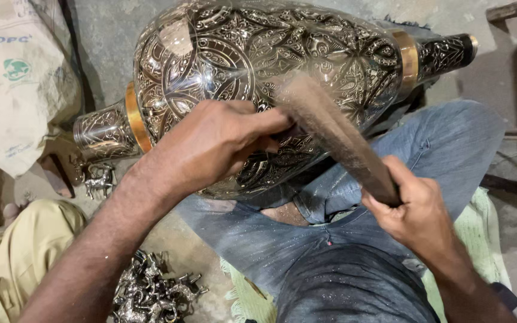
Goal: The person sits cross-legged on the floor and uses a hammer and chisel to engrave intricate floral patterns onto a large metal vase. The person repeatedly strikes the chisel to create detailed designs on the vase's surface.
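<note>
A large engraved metal vase (pixel 258 54) lies on its side across my lap, silver and black with gold bands at both ends. My left hand (pixel 210 143) presses on its lower belly, fingers curled around a small tool whose tip is hidden. My right hand (pixel 417 212) grips a long, dark wooden stick (pixel 336 134), blurred by motion, which slants up to the vase beside my left fingers. My legs in blue jeans (pixel 354 263) support the vase from below.
A pile of small shiny metal figurines (pixel 151 293) lies on the floor at lower left. A printed sack (pixel 13 84) rests at the far left. Another person's leg in khaki trousers (pixel 25 251) is at the left edge. A green cloth (pixel 486 239) lies under me.
</note>
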